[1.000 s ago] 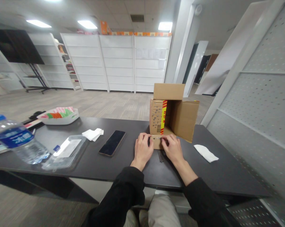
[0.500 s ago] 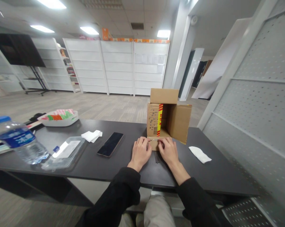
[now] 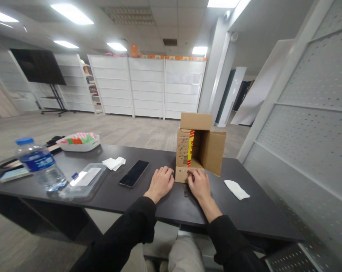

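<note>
The cardboard box point(image 3: 183, 145) stands near the rear edge of the worktop point(image 3: 233, 217); its flap point(image 3: 181, 176) extends toward the front edge. Right hand point(image 3: 199, 184): fingertips at the flap's right side; grip cannot be determined. Left hand point(image 3: 161, 183): just beside the flap's left edge; grip likewise indeterminable. Thin dark rods point(image 3: 185, 190) lie before the flap.

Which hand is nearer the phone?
Left: the left hand is just right of the phone; the right hand is farther right, at the box flap.

A dark table point(image 3: 176, 207) carries a phone point(image 3: 134, 173), white tray point(image 3: 84, 146) and cardboard box point(image 3: 182, 145).
</note>
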`<control>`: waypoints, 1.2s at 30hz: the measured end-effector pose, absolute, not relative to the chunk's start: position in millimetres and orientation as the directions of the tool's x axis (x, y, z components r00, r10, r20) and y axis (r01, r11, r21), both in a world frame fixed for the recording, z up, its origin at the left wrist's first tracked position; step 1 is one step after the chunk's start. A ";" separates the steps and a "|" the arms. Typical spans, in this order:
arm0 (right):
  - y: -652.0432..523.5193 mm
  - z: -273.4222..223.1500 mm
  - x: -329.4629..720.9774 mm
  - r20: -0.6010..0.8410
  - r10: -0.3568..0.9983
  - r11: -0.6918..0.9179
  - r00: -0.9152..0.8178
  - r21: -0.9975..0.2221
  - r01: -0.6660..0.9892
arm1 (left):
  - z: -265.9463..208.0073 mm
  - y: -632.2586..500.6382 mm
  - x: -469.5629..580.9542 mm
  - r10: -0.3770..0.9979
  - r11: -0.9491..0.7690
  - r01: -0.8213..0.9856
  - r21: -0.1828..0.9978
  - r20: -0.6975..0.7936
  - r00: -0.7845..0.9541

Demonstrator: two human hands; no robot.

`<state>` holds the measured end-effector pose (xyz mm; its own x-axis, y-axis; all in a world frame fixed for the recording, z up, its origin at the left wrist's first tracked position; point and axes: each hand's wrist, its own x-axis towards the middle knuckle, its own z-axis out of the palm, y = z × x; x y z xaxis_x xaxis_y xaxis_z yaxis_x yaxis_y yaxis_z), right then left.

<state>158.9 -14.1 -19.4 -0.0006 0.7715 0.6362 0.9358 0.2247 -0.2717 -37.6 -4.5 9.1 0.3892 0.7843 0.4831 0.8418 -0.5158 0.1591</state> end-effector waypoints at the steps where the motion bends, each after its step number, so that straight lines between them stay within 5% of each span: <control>1: -14.4 -19.4 158.7 0.639 0.769 0.227 -0.004 -0.268 0.936 | 9.4 -3.1 -42.2 0.789 -0.505 0.851 0.144 0.478 0.387; 36: -13.4 -21.1 157.4 0.648 0.757 0.313 -0.085 -0.246 0.917 | -0.4 -3.3 -52.2 0.859 -0.347 0.916 0.202 0.460 0.224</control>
